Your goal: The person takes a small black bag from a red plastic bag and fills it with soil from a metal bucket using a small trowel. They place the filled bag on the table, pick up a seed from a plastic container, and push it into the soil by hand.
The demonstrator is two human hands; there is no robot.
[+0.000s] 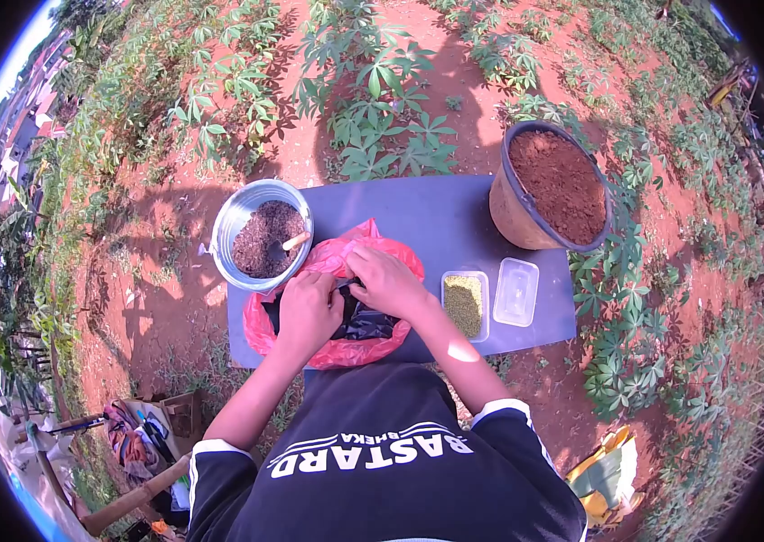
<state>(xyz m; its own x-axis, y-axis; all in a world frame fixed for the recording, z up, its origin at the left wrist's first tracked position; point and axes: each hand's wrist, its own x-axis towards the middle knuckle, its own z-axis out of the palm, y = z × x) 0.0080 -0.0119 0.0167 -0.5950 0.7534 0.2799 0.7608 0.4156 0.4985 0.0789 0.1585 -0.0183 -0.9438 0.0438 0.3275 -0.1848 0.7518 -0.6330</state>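
A pink plastic bag (260, 336) lies at the near side of the table with its mouth spread wide. Shiny black plastic (365, 323) fills its inside. My left hand (308, 312) is over the bag, fingers curled down onto the black plastic. Just to its right, my right hand (386, 278) has its fingers bent, thumb against the black plastic, near the bag's far rim. Both hands look closed on that plastic, though the fingertips are partly hidden.
On the purple-grey table (382, 200) stand a metal bucket (226, 226) of dark crumbly material with a wooden-handled tool (295, 241), a tub (517, 217) of red soil, a clear container (464, 307) of greenish grains and a clear lid (516, 292). Leafy plants (377, 81) surround it.
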